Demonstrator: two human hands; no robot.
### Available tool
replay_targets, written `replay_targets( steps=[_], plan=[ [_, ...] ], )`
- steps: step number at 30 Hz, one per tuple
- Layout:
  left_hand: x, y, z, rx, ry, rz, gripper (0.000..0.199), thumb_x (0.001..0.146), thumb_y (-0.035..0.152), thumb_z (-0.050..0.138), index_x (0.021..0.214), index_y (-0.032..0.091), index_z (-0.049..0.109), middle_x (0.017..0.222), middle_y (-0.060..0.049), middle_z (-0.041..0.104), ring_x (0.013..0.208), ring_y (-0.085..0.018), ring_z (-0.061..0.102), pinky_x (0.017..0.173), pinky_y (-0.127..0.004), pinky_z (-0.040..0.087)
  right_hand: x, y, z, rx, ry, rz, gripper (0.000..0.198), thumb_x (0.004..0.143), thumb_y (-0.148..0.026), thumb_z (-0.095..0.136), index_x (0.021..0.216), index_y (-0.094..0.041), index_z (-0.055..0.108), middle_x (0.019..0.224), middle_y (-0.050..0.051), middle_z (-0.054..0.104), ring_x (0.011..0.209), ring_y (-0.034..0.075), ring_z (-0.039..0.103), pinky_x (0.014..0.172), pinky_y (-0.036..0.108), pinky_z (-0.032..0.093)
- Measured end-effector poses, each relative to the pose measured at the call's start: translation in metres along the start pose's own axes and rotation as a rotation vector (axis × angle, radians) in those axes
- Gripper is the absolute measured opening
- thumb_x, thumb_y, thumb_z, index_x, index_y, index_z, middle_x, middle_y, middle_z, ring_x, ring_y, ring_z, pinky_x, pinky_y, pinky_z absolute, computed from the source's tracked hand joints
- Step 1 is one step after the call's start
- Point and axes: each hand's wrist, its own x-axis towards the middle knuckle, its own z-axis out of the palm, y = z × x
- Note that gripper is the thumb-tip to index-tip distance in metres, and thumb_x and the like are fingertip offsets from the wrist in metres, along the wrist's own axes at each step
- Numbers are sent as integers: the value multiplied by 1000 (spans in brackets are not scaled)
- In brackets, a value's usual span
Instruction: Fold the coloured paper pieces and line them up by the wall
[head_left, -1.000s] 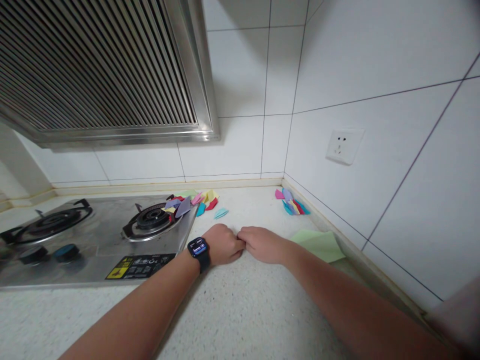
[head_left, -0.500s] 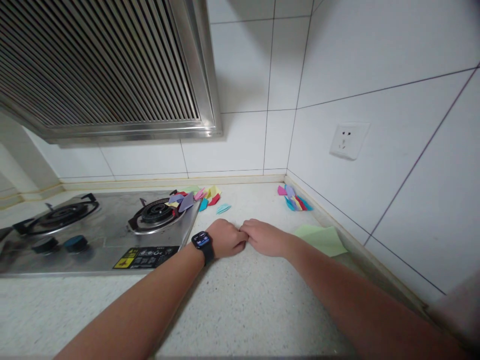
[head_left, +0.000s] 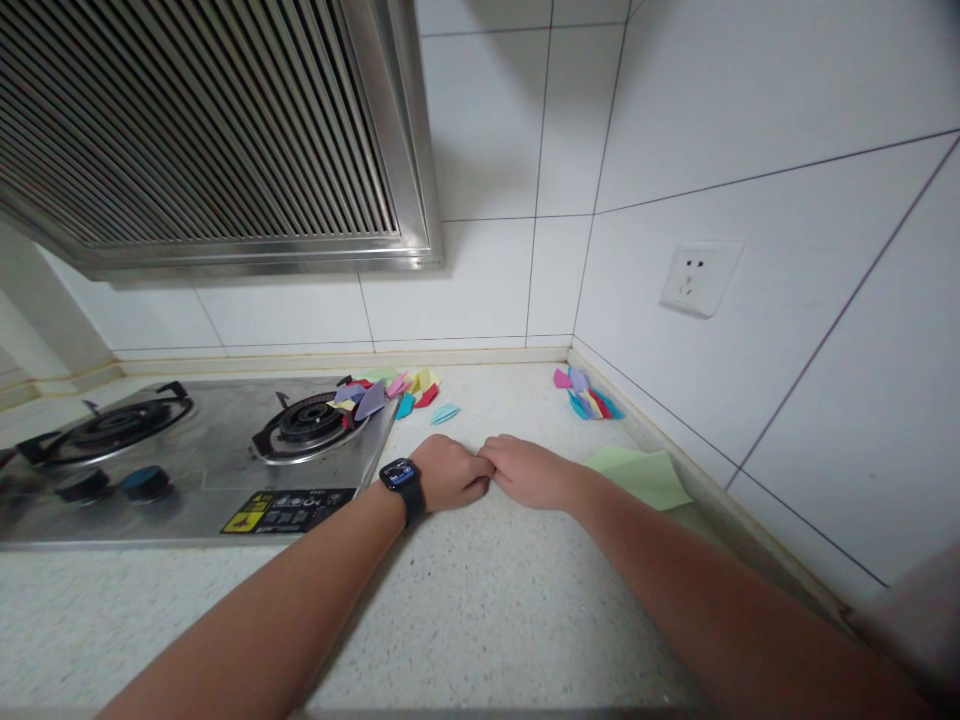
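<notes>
Over the speckled countertop (head_left: 480, 610), my left hand (head_left: 448, 474) and my right hand (head_left: 529, 472) meet, their fingertips touching. A black smartwatch (head_left: 401, 478) is on my left wrist. Both hands are closed with the fingers curled under, and whatever they may hold is hidden. Just beyond my left hand lies a small folded light-blue paper (head_left: 445, 413). A pale green sheet of paper (head_left: 641, 476) lies beside my right wrist, partly behind the forearm.
Several folded coloured papers (head_left: 371, 400) are heaped at the right edge of the gas stove (head_left: 210, 430), partly over its burner. Another pile of folded papers (head_left: 592, 397) sits in the back right corner. A range hood (head_left: 420, 240) overhangs the stove. The right wall has a socket (head_left: 700, 280).
The view has shifted very slightly. My hands stay pressed together in nearly the same place, and the papers have not moved.
</notes>
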Motion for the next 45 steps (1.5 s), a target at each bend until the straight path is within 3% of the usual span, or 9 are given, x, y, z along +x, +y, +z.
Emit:
replay_targets(
  steps=[26, 34, 40, 45],
  plan=[
    [-2, -4, 3, -4, 19, 41, 24, 90, 34, 43, 86, 23, 64, 72, -3, 72, 62, -18, 65, 57, -28, 42, 0, -1, -2, 0, -7, 14, 16, 89, -13, 43, 89, -15, 59, 92, 9, 61, 92, 20, 53, 84, 32, 41],
    [-2, -11, 2, 47, 48, 114, 24, 90, 32, 43, 94, 24, 66, 69, -5, 70, 61, -18, 64, 57, -29, 42, -2, -1, -4, -7, -24, 15, 15, 82, -8, 47, 90, -16, 58, 93, 8, 59, 91, 20, 53, 83, 31, 40],
    [3, -5, -2, 102, 61, 150, 23, 91, 29, 44, 81, 20, 63, 66, -5, 68, 60, -19, 63, 58, -31, 42, -1, 0, -3, 20, -10, 12, 14, 83, -9, 48, 89, -16, 58, 93, 8, 59, 90, 20, 53, 83, 32, 40],
    [3, -4, -3, 102, 44, 141, 21, 90, 30, 46, 84, 20, 64, 68, -6, 68, 62, -19, 63, 59, -31, 43, -1, 2, -1, 34, -8, 29, 13, 82, -9, 49, 89, -16, 57, 94, 8, 59, 90, 20, 53, 82, 32, 40]
  ],
)
